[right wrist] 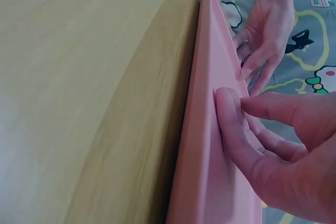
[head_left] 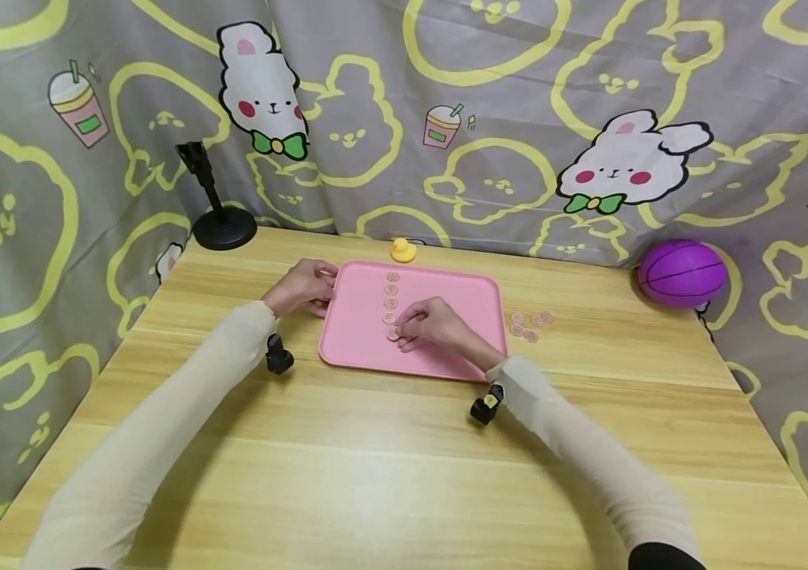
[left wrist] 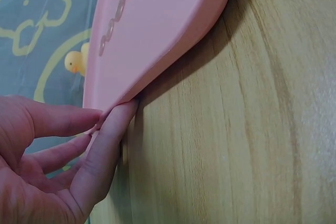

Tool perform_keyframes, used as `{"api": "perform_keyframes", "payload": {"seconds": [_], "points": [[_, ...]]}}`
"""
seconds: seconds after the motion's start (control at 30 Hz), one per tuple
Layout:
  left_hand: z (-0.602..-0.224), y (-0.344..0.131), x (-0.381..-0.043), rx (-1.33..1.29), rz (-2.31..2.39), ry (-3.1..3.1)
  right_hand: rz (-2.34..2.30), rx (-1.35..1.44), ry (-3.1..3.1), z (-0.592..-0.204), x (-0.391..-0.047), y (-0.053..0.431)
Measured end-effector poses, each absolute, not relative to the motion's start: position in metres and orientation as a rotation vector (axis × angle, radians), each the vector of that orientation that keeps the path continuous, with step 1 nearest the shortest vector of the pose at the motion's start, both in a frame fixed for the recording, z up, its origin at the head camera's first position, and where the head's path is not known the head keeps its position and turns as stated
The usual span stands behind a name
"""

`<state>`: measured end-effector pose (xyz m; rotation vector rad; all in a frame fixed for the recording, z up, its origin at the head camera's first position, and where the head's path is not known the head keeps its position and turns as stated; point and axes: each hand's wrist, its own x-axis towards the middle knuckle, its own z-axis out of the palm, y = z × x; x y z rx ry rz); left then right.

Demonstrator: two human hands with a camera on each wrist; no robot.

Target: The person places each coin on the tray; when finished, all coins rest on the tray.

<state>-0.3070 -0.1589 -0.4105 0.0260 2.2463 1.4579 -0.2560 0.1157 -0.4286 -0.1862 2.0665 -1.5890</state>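
Observation:
A pink tray [head_left: 361, 348] lies on the wooden table, with a column of several small copper-coloured coins [head_left: 390, 303] running down its left half. My left hand [head_left: 303, 285] grips the tray's left rim; in the left wrist view the thumb and fingers [left wrist: 107, 150] pinch that edge. My right hand [head_left: 432, 324] is over the middle of the tray, its thumb and fingertips together at the nearest coin [head_left: 393, 333] of the column. Seen from the right wrist, the thumb [right wrist: 231, 114] and index finger meet low over the tray and hide the coin.
Several loose coins [head_left: 531, 336] lie on the table right of the tray. A yellow rubber duck [head_left: 403, 250] sits behind the tray's back edge. A black stand [head_left: 224, 228] is at the back left, a purple ball [head_left: 683, 273] at the back right. Patterned grey curtain [head_left: 375, 103] encloses the table.

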Motion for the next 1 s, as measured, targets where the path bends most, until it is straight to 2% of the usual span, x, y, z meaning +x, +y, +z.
{"api": "perform_keyframes", "payload": {"seconds": [1.0], "points": [[-0.41,-0.155,-0.307,0.036,1.422,2.267,-1.297,-0.249,2.194,-0.424,-0.267,0.102]]}}
